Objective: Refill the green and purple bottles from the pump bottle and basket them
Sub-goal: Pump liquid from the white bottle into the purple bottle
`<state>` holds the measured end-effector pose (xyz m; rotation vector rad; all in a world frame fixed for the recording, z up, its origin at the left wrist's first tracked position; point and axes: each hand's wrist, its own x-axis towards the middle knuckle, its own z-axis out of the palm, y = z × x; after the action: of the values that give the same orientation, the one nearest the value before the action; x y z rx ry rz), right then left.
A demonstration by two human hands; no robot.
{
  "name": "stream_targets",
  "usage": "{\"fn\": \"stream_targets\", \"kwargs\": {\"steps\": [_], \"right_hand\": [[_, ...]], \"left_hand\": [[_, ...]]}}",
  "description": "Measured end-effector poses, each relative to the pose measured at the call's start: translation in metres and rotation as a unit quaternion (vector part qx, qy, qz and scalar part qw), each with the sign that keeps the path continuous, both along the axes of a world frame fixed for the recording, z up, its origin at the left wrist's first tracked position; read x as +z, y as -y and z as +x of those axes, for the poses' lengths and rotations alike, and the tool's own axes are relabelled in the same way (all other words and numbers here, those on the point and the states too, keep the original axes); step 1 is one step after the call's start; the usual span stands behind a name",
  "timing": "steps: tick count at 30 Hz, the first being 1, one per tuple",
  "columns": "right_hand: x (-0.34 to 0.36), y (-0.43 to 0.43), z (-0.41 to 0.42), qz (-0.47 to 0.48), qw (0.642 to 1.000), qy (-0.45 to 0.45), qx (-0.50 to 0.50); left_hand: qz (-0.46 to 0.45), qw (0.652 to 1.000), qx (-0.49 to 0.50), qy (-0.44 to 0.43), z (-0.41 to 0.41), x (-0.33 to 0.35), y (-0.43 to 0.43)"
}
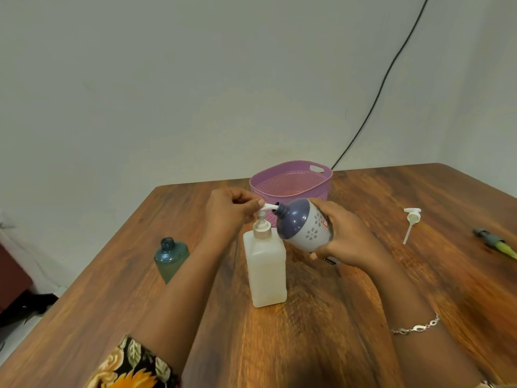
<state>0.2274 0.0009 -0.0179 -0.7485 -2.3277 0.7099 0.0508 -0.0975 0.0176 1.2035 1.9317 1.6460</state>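
Pinching the pump bottle [265, 273] by its spout with left hand [232, 211], gripping the tilted purple bottle [305, 225] in right hand [347, 242] — mouth right at the nozzle. Pump bottle upright on bench [461, 275], open green bottle [170, 257] off left, basket [291, 180] just behind.

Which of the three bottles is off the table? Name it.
The purple bottle: the right hand holds it tilted, while the green bottle and pump bottle stand on the table.
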Motion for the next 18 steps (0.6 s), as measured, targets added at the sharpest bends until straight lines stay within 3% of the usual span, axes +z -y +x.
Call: {"fn": "stream_targets", "kwargs": {"steps": [6,10,18], "right_hand": [[0.002,-0.002,0.003,0.01,1.0,0.009,-0.003],[0.002,-0.004,0.004,0.012,1.0,0.007,-0.004],[-0.002,-0.004,0.002,0.02,1.0,0.014,0.0]], "left_hand": [[-0.189,0.978,-0.079,0.038,-0.011,0.039,-0.005],[-0.266,0.956,-0.118,0.031,-0.017,0.052,-0.012],[-0.346,0.923,-0.129,-0.106,-0.014,0.056,-0.025]]}}
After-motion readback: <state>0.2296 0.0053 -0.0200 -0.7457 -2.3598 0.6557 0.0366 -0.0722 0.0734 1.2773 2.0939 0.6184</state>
